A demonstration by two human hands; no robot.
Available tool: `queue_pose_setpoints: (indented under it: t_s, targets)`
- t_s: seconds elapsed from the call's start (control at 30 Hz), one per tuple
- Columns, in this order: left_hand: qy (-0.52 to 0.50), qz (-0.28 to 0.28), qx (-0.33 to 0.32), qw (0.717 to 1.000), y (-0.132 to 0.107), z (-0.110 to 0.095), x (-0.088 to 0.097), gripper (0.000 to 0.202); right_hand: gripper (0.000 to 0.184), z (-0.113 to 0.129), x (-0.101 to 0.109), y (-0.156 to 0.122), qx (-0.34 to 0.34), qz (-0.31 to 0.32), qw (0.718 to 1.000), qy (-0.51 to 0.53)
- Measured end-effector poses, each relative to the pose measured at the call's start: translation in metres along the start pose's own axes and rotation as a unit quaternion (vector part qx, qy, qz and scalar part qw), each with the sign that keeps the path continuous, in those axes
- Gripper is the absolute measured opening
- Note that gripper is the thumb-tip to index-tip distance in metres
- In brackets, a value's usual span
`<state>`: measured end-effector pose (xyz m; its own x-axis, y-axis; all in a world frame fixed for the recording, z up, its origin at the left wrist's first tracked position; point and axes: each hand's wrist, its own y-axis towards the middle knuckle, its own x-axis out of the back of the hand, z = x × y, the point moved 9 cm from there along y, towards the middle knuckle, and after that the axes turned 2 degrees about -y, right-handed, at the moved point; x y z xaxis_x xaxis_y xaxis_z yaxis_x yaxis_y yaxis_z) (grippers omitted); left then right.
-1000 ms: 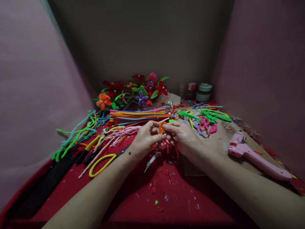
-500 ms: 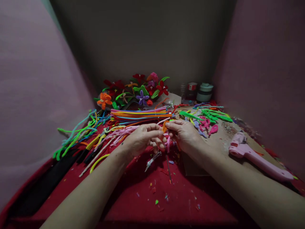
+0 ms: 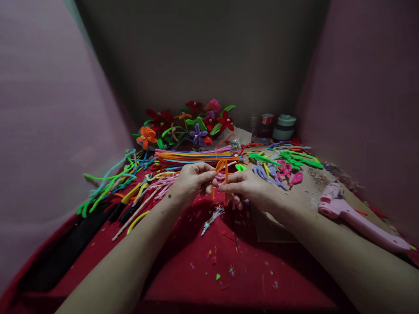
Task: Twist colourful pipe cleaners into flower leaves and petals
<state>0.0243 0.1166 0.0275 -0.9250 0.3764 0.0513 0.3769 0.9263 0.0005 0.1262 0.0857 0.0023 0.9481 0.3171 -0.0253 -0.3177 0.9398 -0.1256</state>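
Observation:
My left hand point(image 3: 191, 181) and my right hand point(image 3: 247, 188) meet over the middle of the red cloth point(image 3: 203, 266). Both pinch a bent orange pipe cleaner point(image 3: 222, 172), looped at the top with its ends hanging down between the fingers. A bundle of straight coloured pipe cleaners point(image 3: 193, 156) lies just behind the hands. A small white-tipped scrap point(image 3: 211, 216) rests on the cloth below them.
Finished pipe-cleaner flowers point(image 3: 190, 124) stand at the back. Loose green and blue pipe cleaners point(image 3: 108, 181) lie left, yellow-handled scissors point(image 3: 137, 218) partly under my left arm. Green and pink shaped pieces point(image 3: 283, 163) and a pink glue gun point(image 3: 353, 216) are right. Two jars point(image 3: 276, 125) at the back.
Both hands have lifted slightly and drawn apart, and the orange pipe cleaner now shows as a taller loop between them. The view shifted a little.

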Motion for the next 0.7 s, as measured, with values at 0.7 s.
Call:
queue_pose_setpoints:
  t_s: [0.7]
  targets:
    - [0.131,-0.054,-0.093,0.986,-0.009,-0.012,-0.010,0.004,0.013,0.027,0.022,-0.014,0.220,-0.194,0.956,-0.002]
